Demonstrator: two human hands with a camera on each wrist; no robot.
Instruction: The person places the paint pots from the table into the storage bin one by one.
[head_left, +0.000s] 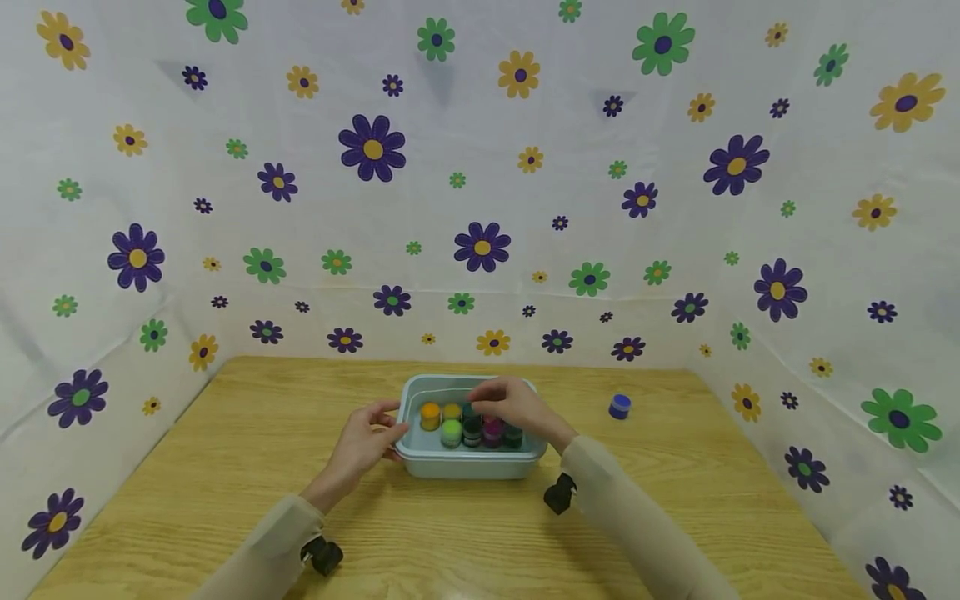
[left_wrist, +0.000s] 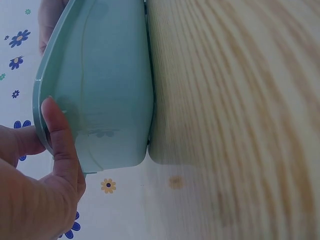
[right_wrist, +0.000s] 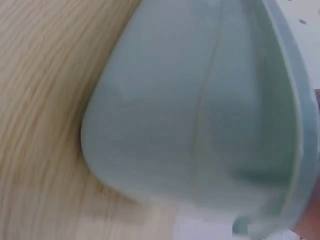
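A pale blue-green plastic bin sits on the table with several small jars inside. Their colours include an orange jar, a lime green jar and a magenta jar. My left hand pinches the bin's left rim; the left wrist view shows the thumb against the outer wall. Over the bin's far right part, my right hand reaches in with bent fingers. Its fingertips are right at a dark teal jar; I cannot tell whether they grip it. The bin's wall hides these fingers in the right wrist view.
A blue jar stands alone on the wooden table, right of the bin. White flower-patterned sheets enclose the table at the back and both sides. Dark wrist devices hang below both sleeves.
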